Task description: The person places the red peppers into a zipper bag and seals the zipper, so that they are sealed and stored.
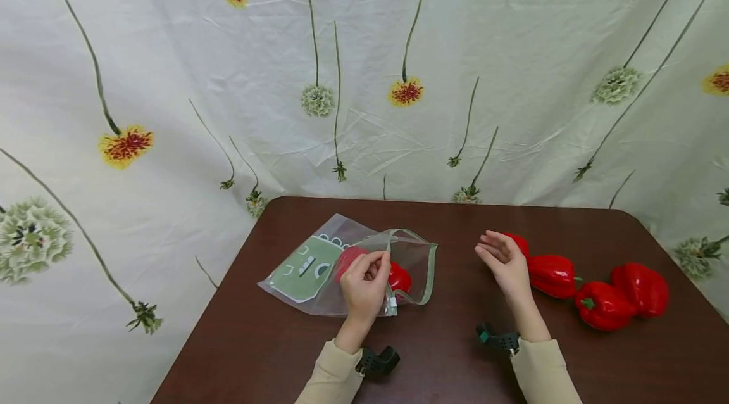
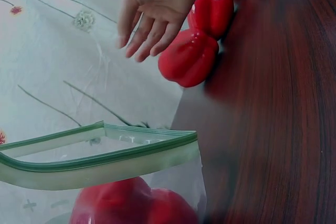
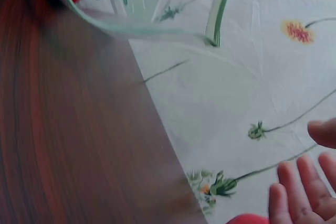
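A clear zip bag (image 1: 324,233) with a green cartoon print and green-edged mouth lies on the table, its mouth spread toward the right. Red bell pepper (image 1: 400,278) shows inside, partly behind my left hand; how many peppers the bag holds I cannot tell. My left hand (image 1: 364,284) pinches the bag's rim between thumb and fingers. Apart from the bag, my right hand (image 1: 508,268) is raised with loosely bent fingers and holds nothing. Just beyond it lies a red bell pepper (image 1: 551,275). In the left wrist view the bag's green zip strip (image 2: 105,162) gapes above the red pepper inside.
More red bell peppers (image 1: 605,306) cluster on the right of the dark brown table (image 1: 444,353). Behind its far edge hangs a white flowered cloth (image 1: 364,138). Each wrist carries a black strapped camera (image 1: 378,361).
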A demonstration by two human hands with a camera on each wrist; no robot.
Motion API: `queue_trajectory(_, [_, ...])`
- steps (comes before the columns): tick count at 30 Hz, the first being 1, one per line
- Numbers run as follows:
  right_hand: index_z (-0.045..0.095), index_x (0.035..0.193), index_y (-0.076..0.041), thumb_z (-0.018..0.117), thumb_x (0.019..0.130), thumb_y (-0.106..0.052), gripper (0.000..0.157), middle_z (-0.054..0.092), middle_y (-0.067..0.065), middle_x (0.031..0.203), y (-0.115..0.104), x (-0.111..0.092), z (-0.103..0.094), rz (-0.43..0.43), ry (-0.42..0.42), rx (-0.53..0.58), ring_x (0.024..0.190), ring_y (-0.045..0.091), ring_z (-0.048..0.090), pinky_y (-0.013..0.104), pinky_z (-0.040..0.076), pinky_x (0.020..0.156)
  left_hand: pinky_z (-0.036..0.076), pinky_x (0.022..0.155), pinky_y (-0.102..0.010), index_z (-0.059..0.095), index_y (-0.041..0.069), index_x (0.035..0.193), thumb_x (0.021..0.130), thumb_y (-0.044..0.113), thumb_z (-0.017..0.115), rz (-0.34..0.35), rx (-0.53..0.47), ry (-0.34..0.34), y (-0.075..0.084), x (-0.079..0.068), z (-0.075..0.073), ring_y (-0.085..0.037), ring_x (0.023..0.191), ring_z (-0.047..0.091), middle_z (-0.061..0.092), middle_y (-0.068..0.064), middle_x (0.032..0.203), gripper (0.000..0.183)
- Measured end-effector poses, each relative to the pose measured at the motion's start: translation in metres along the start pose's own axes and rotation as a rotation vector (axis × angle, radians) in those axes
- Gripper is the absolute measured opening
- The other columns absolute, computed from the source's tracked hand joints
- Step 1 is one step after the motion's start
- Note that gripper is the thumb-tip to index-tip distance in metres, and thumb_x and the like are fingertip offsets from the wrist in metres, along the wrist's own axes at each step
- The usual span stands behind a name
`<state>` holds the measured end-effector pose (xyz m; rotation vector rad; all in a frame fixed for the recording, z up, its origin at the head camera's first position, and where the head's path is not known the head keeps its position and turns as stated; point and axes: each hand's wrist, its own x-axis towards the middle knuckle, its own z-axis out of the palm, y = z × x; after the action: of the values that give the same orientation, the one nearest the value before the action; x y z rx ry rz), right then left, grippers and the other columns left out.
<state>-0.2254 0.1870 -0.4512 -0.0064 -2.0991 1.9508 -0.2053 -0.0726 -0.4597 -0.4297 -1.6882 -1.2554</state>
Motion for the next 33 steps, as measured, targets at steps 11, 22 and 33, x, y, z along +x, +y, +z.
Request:
queue_trajectory(11, [0.057,0.12,-0.005,0.067,0.083,0.003,0.04,0.064,0.001,0.108,0.011,0.003,-0.016,-0.035,0.291,0.191,0.091,0.005,0.062,0.012,0.047,0.078,0.043,0.042,-0.024,0.067,-0.006,0.076,0.07,-0.013,0.071,0.002,-0.011,0.002,0.018,0.009,-0.003,-0.02,0.046,0.047,0.057,-0.012,0.061,0.01])
queue_trajectory(22, [0.052,0.127,-0.002,0.07,0.082,-0.002,0.049,0.057,0.003,0.118,0.016,0.003,-0.027,0.035,0.375,0.058,0.107,0.017,0.051,0.013,0.043,0.088,0.045,0.043,-0.025,0.067,-0.006,0.076,0.07,-0.013,0.071,-0.024,-0.006,-0.001,0.033,0.015,-0.009,-0.02,0.046,0.047,0.058,-0.012,0.062,0.01])
queue_trajectory(33, [0.05,0.128,0.0,0.068,0.083,-0.002,0.049,0.053,0.002,0.123,0.025,0.004,-0.031,0.017,0.433,-0.008,0.12,0.024,0.046,0.028,0.035,0.103,0.044,0.043,-0.023,0.068,-0.005,0.076,0.07,-0.013,0.072,-0.038,0.011,-0.005,0.016,0.007,-0.005,-0.019,0.046,0.048,0.059,-0.011,0.062,0.011])
